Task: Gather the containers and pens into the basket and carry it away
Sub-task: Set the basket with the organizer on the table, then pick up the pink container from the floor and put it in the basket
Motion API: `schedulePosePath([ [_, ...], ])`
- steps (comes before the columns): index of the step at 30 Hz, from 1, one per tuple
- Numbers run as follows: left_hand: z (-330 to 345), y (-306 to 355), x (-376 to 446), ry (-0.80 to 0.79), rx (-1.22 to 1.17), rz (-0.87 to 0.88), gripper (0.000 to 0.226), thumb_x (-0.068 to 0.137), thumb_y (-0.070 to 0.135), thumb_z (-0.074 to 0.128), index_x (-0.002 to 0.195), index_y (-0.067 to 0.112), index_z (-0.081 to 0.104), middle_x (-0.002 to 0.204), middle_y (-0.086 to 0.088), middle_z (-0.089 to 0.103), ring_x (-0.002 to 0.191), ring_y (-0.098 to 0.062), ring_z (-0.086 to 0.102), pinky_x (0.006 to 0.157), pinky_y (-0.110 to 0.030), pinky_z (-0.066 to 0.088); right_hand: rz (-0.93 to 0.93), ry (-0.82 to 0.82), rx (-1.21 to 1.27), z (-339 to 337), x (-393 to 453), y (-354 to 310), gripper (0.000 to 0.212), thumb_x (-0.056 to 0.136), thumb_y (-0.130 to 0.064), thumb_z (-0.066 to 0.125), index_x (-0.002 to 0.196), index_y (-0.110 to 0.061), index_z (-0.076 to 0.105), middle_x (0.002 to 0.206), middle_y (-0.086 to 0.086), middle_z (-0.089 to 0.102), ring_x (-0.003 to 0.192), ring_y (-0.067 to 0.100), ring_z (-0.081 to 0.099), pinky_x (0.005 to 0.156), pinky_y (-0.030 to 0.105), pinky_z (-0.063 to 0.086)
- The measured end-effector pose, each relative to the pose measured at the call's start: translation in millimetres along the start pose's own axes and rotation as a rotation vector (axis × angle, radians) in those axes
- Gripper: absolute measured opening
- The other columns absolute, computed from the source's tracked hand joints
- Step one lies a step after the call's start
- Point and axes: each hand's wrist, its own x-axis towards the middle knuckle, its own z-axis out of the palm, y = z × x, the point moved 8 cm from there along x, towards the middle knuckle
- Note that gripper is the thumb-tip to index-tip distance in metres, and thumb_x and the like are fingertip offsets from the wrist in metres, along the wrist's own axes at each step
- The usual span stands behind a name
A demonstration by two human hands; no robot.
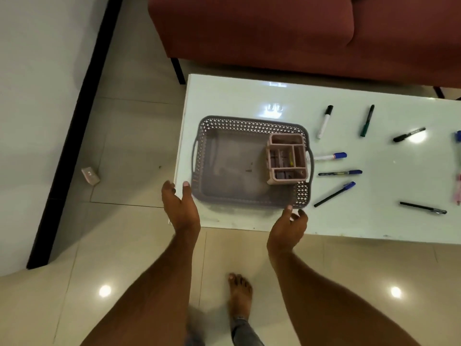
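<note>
Both hands are open, palms turned toward each other, at the near edge of the table (249,96): the left hand (180,208) is just beside the near left corner of the basket (232,126), and the right hand (289,227) is at its near right corner, with the thumb tip very close to the rim; I cannot tell if it touches. Neither hand holds anything. The grey basket stands flat on the left end of the white table, its long axis running left to right, with a handle at each short side. Inside it, against the right wall, stands a pink organizer (287,158) with several compartments. The pens lie scattered on the table to the right of the basket, pointing in different directions: a white marker (324,122), a green marker (366,121), a blue-capped marker (329,156) lying left to right, and a black pen (422,208).
</note>
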Motion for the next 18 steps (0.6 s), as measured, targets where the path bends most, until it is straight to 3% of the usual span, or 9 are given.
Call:
schedulePosePath([
  [3,-30,-6,21,0.048,-0.032,-0.039,0.050,0.102,0.026,0.058,0.147,0.008,0.045,0.146,-0.010,0.054,0.135,-0.023,0.051,0.107,-0.029,0.039,0.018,-0.001,-0.056,23,-41,14,0.043,0.106,-0.035,0.053,0.139,-0.007,0.053,0.128,0.014,0.064,0.117,0.032,0.061,0.100,0.045,0.053],
  [7,-67,-14,56,0.080,-0.057,-0.078,0.049,0.103,0.025,0.058,0.146,0.005,0.046,0.146,-0.012,0.054,0.135,-0.025,0.050,0.106,-0.028,0.039,-0.038,-0.062,-0.094,68,-107,18,0.034,0.106,-0.031,0.052,0.130,-0.007,0.059,0.114,0.007,0.063,0.105,0.024,0.059,0.089,0.034,0.047],
  [13,-135,-29,128,0.087,-0.092,-0.140,0.048,0.103,0.025,0.058,0.144,0.004,0.047,0.147,-0.013,0.053,0.136,-0.026,0.050,0.106,-0.030,0.038,-0.045,-0.238,-0.141,164,-218,34,0.022,0.104,-0.027,0.056,0.111,-0.009,0.066,0.104,0.006,0.068,0.100,0.027,0.063,0.092,0.040,0.052],
  [18,-201,-42,201,0.082,-0.113,-0.191,0.048,0.103,0.027,0.058,0.145,0.007,0.047,0.148,-0.012,0.052,0.137,-0.026,0.048,0.110,-0.034,0.039,-0.065,-0.462,-0.185,251,-299,32,0.033,0.105,-0.028,0.057,0.130,-0.007,0.062,0.123,0.008,0.067,0.113,0.025,0.061,0.091,0.028,0.044],
])
